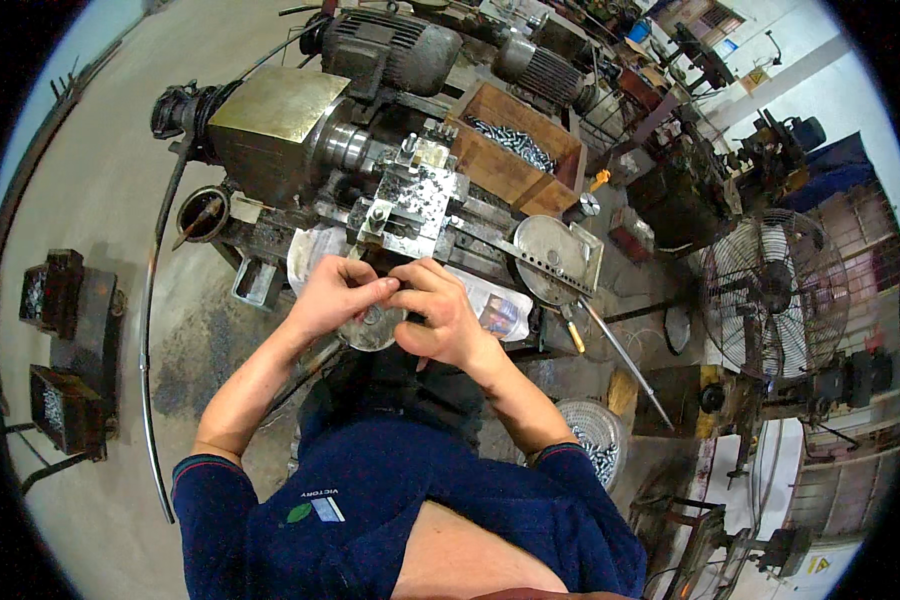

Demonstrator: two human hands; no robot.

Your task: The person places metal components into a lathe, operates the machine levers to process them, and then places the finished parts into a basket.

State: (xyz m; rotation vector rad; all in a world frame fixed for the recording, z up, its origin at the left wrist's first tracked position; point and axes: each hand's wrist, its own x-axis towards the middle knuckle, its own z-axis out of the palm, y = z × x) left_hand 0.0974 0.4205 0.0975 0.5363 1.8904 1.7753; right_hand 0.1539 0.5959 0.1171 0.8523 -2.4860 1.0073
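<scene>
My left hand (336, 297) and my right hand (438, 312) meet in front of the machine, fingertips almost touching. Both are closed in a pinch; whatever lies between the fingers is too small or hidden to make out. Just beyond them is the machine's metal tool slide (417, 205), scattered with dark chips. Its shiny round spindle (347, 148) projects from a housing with a brass-coloured cover (282, 105). Under my hands a round, pale wheel or dish (372, 332) shows in part. Printed paper (500, 312) lies beside my right hand.
Behind the slide stands a wooden box (490, 170) of small metal parts. To the right are a round metal lid (542, 240), a yellow-handled tool (576, 338), a long rod (625, 365) and a large fan (775, 285). A basket (622, 440) of parts sits near my right elbow; bins (68, 405) stand left.
</scene>
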